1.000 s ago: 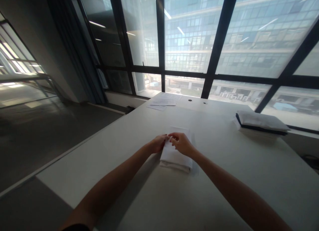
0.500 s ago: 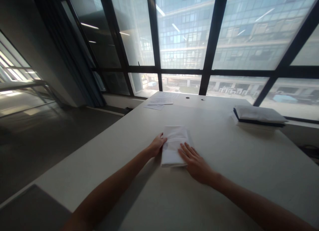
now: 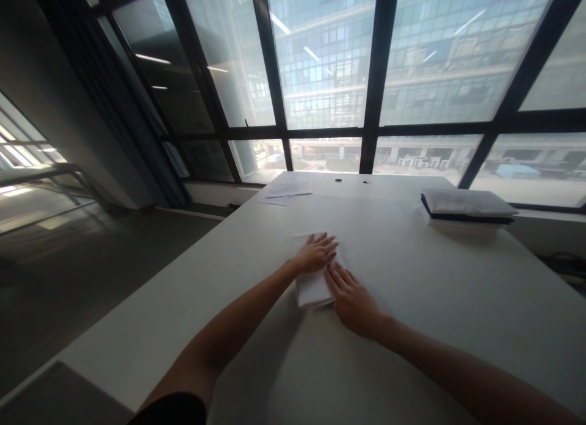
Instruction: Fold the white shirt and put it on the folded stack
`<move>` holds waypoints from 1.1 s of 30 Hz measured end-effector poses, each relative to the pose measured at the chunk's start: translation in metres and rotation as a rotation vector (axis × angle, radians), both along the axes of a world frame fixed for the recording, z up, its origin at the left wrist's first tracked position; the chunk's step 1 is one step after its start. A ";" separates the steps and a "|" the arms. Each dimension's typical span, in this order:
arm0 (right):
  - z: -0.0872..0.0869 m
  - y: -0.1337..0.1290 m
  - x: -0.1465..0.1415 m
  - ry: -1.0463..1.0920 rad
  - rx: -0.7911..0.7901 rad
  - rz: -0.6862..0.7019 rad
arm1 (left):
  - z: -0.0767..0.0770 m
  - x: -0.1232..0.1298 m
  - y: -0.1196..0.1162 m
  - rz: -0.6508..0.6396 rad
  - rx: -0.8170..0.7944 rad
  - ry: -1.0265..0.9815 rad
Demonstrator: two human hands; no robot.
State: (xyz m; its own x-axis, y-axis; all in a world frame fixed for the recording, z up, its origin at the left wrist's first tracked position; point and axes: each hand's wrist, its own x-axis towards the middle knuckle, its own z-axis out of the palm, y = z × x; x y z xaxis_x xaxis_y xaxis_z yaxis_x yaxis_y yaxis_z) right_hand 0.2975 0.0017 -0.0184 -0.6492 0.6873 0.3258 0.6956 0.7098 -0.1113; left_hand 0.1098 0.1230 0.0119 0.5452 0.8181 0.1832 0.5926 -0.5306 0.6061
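A folded white cloth [image 3: 314, 290] lies flat on the white table [image 3: 394, 260] in front of me. My left hand [image 3: 315, 253] rests palm down across its upper half, fingers stretched toward the right. Against the cloth's right side lies my right hand [image 3: 352, 297], its fingers extended and their tips on the fabric. The fingertips of both hands come close together near the cloth's right edge. Part of the cloth is hidden beneath the hands.
A stack of folded white and dark cloths [image 3: 467, 206] sits at the table's right edge. Sheets of paper [image 3: 288, 190] lie at the far left corner. A grey flat object [image 3: 64, 394] is at the near left. Large windows stand behind the table.
My left hand has moved from gripping the cloth's left edge to lying flat on top of it. My right hand stays at the right side. The view has shifted slightly.
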 end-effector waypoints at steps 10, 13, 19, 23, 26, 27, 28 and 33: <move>-0.003 -0.018 0.007 0.001 -0.119 0.131 | -0.014 -0.006 0.053 0.259 -0.040 0.079; -0.003 -0.002 0.026 -0.012 -0.090 0.111 | -0.011 -0.010 0.054 0.323 -0.040 0.111; -0.002 0.045 0.091 0.237 -0.242 0.097 | -0.005 -0.036 0.050 0.427 -0.115 0.165; -0.004 0.064 0.114 0.574 -0.333 -0.006 | -0.009 -0.045 0.042 0.477 -0.137 0.167; -0.006 0.076 0.117 0.692 -0.410 -0.030 | -0.013 -0.044 0.037 0.490 -0.128 0.150; -0.006 0.079 0.116 0.700 -0.417 -0.046 | -0.014 -0.044 0.036 0.490 -0.123 0.147; -0.006 0.081 0.115 0.696 -0.409 -0.063 | -0.015 -0.043 0.035 0.489 -0.117 0.146; -0.004 0.075 0.109 0.523 -0.274 -0.127 | -0.018 -0.043 0.035 0.476 -0.098 0.167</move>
